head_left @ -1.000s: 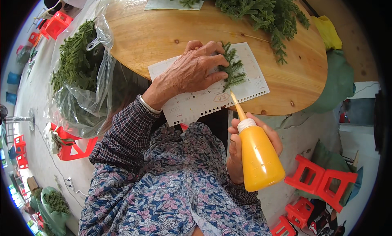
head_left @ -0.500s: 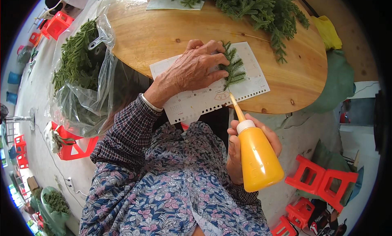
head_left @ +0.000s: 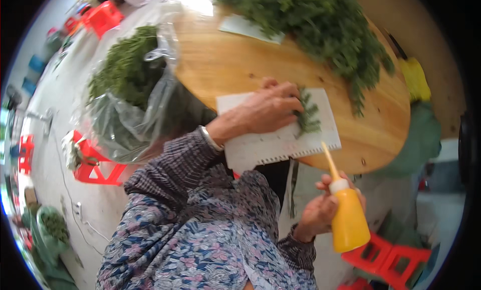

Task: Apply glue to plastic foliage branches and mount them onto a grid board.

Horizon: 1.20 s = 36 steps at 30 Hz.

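My left hand [head_left: 268, 109] rests on a white sheet of paper [head_left: 240, 152] with a row of punched holes along its near edge. Its closed fingers pinch the left side of a short green conifer sprig [head_left: 309, 115], which lies flat on the paper. In my right hand [head_left: 320, 212] is a squeeze bottle [head_left: 349, 222] of yellow-orange stuff, with a white collar and a long thin nozzle. The bottle leans, nozzle up and toward the table. Its tip is over the paper's near right corner, apart from the sprig.
A big heap of conifer branches [head_left: 320, 34] covers the far right of the wooden table [head_left: 215, 54], partly over a pale sheet [head_left: 245, 28]. At left stands a clear plastic bag [head_left: 128, 124] full of greenery. Red stools [head_left: 386, 260] and a yellow cloth [head_left: 415, 79] are at right.
The nozzle tip has drawn away from the sprig's stem, to the right, as my right hand moved off with the bottle. My left hand stays at the sprig. The whole view has shifted and blurred.
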{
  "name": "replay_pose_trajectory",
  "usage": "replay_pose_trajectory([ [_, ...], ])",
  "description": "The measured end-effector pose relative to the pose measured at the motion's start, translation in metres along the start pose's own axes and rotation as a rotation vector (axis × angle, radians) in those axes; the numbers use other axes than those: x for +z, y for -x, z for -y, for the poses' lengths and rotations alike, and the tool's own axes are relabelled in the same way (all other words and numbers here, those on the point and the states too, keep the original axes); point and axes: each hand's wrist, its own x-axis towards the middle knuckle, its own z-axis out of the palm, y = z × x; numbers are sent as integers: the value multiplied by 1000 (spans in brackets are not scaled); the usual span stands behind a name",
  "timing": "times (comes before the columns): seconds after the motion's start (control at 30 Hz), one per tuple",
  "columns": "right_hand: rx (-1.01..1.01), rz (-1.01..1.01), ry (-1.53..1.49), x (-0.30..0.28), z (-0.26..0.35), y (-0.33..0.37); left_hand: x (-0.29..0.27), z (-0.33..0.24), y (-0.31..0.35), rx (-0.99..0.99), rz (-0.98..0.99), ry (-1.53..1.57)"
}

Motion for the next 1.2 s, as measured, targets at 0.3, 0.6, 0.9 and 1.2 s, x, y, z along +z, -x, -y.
replay_pose_trajectory([
  [0.3, 112, -145, -14, 1, -30, -20, -33, 12, 7, -98, -154, 165],
  [0.6, 99, -150, -161, 15, -36, -35, -220, 85, 59, -366, -462, -972],
  [0.9, 205, -190, -305, 2, -53, -50, -265, 154, 129, -662, -421, -1253],
  [1.2, 326, -252, -243, 5, -68, -56, -91, 99, -22, -252, -302, -377],
])
